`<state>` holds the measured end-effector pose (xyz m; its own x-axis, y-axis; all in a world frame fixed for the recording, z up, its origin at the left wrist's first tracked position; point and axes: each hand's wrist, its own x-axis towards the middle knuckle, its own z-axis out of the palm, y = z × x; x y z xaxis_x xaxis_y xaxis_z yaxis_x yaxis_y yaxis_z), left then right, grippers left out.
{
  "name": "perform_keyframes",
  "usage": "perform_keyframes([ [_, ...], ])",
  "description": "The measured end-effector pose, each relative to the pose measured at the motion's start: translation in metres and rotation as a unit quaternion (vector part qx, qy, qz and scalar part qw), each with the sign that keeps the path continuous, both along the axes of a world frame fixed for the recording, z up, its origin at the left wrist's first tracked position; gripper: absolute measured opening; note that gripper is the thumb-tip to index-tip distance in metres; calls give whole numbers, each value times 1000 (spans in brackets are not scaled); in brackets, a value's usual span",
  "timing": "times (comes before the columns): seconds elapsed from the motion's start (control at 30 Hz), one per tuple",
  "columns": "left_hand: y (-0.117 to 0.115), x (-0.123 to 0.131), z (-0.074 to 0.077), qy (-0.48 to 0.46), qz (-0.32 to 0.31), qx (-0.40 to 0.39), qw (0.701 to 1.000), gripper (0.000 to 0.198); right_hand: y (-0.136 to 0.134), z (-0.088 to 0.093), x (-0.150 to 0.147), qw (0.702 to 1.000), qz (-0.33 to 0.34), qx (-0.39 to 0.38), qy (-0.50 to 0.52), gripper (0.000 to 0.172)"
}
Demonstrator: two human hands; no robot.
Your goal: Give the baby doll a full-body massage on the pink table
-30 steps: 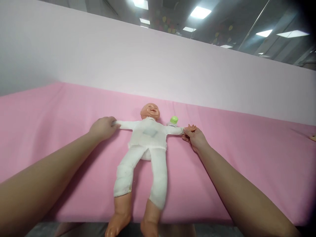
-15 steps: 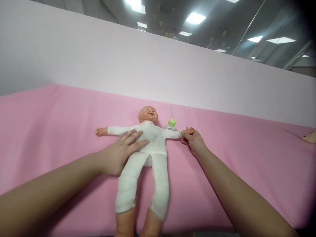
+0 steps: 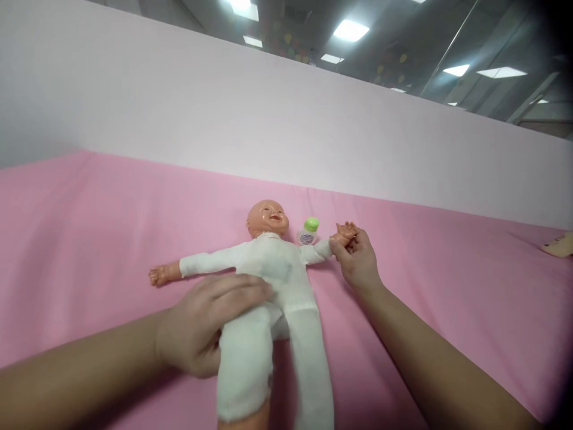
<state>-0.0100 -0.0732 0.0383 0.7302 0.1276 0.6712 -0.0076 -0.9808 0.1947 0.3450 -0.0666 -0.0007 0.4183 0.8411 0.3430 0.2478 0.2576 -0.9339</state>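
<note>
A baby doll (image 3: 268, 269) in a white cloth suit lies on its back on the pink sheet (image 3: 89, 227), arms spread, head toward the far wall. My left hand (image 3: 206, 325) wraps round the doll's hip and upper thigh on its left side, fingers closed over the cloth. My right hand (image 3: 356, 260) pinches the doll's small plastic hand at the end of its right-side sleeve. The doll's other hand (image 3: 159, 275) lies free on the sheet. A small white bottle with a green cap (image 3: 308, 231) stands just beyond the doll's shoulder.
A pale pink wall panel (image 3: 268, 119) rises behind the sheet. At the far right edge a flat tan object (image 3: 559, 245) lies on the sheet. Ceiling lights and glass partitions show above the panel.
My left hand let go of the doll's wrist, slid across its chest and now grips its hip. The doll has shifted nearer me and tilted. My right hand keeps its hold.
</note>
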Motion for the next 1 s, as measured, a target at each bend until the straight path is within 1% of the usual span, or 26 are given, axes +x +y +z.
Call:
perform_keyframes([
  [0.03, 2, -1, -2, -18, 26, 0, 1000, 70, -3, 1, -8, 1000, 0, 13, -14, 62],
  [0.07, 5, -2, -5, -33, 52, -4, 998, 71, -6, 1, -16, 999, -1, 21, -36, 60],
  [0.13, 13, -3, -10, -43, 96, -26, 994, 68, -11, 1, -31, 994, 2, 12, -111, 50],
  [0.17, 17, -2, -13, -40, 111, -40, 992, 64, -13, 1, -38, 987, 8, 5, -163, 44],
  [0.23, 27, -1, -17, -18, 128, -66, 989, 55, -16, 0, -49, 957, 43, 16, -287, 35],
  [0.3, 36, 1, -20, 16, 135, -98, 986, 50, -16, -2, -57, 916, 78, 52, -389, 36],
  [0.33, 40, 2, -21, 27, 139, -112, 984, 49, -15, -3, -59, 900, 86, 67, -422, 37],
  [0.37, 43, 3, -22, 33, 142, -124, 981, 49, -15, -4, -61, 890, 85, 78, -442, 39],
  [0.43, 45, 4, -23, 28, 145, -131, 980, 49, -13, -5, -63, 885, 75, 86, -451, 39],
  [0.5, 44, 3, -23, 9, 136, -112, 984, 49, -13, -3, -61, 893, 77, 77, -436, 36],
  [0.6, 32, -1, -19, -28, 127, -63, 989, 51, -12, 2, -53, 931, 73, 22, -356, 34],
  [0.7, 12, -4, -15, -38, 104, -15, 994, 53, -8, 3, -32, 976, 59, -8, -211, 43],
  [0.77, -2, -3, -14, -18, 54, 8, 998, 53, -1, 1, -14, 993, 49, -5, -106, 48],
  [0.83, -16, 4, -15, 6, -4, 26, 1000, 47, 8, -4, 5, 999, 23, -23, -20, 51],
  [0.9, -26, 12, -18, 11, -52, 53, 997, 38, 17, -9, 21, 997, -9, -71, 40, 54],
  [1.0, -34, 23, -24, -1, -81, 88, 993, 35, 25, -16, 36, 984, -21, -156, 82, 61],
])
